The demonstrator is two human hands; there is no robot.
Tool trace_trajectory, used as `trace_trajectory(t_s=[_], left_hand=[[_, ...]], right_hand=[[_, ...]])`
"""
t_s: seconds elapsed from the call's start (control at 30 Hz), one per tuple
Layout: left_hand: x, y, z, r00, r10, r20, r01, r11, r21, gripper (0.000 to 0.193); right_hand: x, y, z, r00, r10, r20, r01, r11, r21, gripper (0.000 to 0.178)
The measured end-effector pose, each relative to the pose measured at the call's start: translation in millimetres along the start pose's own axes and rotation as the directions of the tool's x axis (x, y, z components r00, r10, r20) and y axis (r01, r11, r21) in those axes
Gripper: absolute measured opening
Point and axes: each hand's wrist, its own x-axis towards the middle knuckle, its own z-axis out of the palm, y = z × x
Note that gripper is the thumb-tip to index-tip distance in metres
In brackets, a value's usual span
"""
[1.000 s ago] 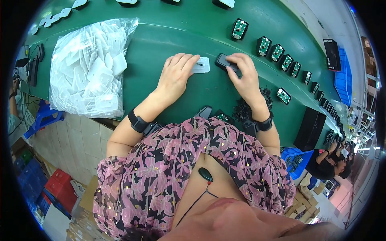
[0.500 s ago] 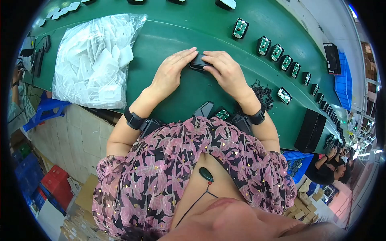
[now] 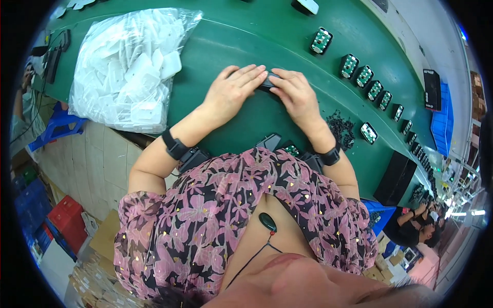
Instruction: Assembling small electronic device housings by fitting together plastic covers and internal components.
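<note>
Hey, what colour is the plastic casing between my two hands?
The plastic casing is black, though partly covered; the head view shows it.

We have our left hand (image 3: 233, 91) and right hand (image 3: 299, 96) close together, backs upward, left fingers (image 3: 250, 76) lightly curved, right fingers (image 3: 285, 76) bent, while our left forearm (image 3: 191, 127) and right forearm (image 3: 319, 134) slant inward.

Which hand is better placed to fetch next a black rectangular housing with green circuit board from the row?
Likely the right hand, nearer the row of housings; the left hand is farther, toward the clear plastic bag of white plates. Both hands are at a black boxy case.
</note>
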Motion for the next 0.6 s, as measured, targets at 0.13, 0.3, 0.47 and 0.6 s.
trace_trajectory(t_s=[0.13, 0.3, 0.47, 0.6], left_hand=[[12.3, 0.4, 20.2, 0.993, -0.080, -0.083, 0.074, 0.994, -0.075, 0.051], [26.2, 5.8, 12.7, 0.780, -0.528, 0.335, 0.550, 0.323, -0.770, 0.037], [24.8, 12.3, 1.8, 0.788, -0.473, 0.393, 0.506, 0.137, -0.851, 0.034], [3.4, 4.3, -46.1, 0.913, -0.234, -0.334, 0.223, 0.972, -0.071, 0.045]], right_hand=[[15.2, 8.2, -4.2, 0.908, 0.401, 0.121, -0.413, 0.808, 0.420, 0.021], [15.5, 3.8, -15.7, 0.753, 0.575, 0.321, -0.477, 0.139, 0.868, 0.044], [17.1, -0.7, -7.5, 0.783, 0.591, 0.192, -0.432, 0.295, 0.852, 0.048], [36.6, 18.1, -46.5, 0.807, 0.585, -0.082, -0.296, 0.521, 0.801, 0.040]])
